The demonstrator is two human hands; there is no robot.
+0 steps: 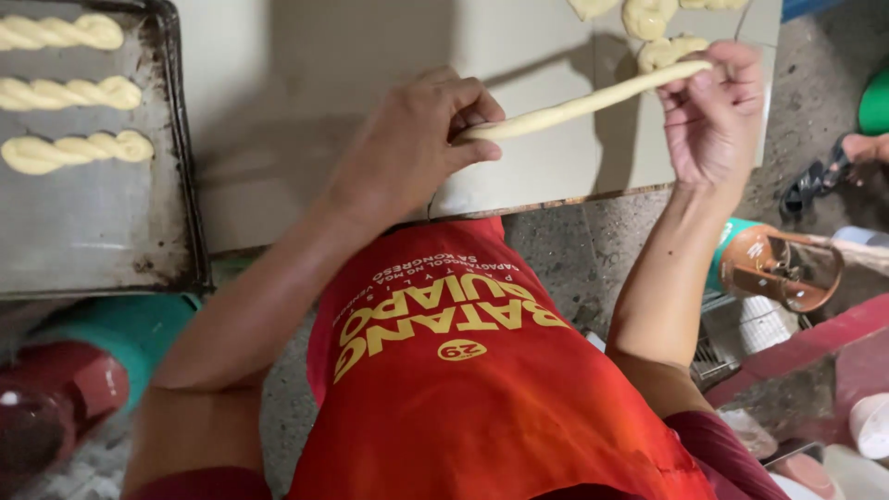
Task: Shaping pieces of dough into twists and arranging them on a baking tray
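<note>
A long, thin rope of pale yellow dough [583,104] is held stretched in the air between both hands, just above the pale flat work board [370,56]. The left hand [412,139] is closed on the rope's near-left end, pinched between thumb and fingertips. The right hand [713,111] grips the far-right end with curled fingers, palm turned up. For an even result, the rope is best kept lightly taut and of equal thickness along its length, with the pinches gentle so that the ends are not flattened. At the far right of the board lie small twisted lumps of the same dough [662,28]. To the left, a dark, worn metal baking tray [176,185] holds three twisted dough sticks [74,151], laid in a row, apart from one another.
</note>
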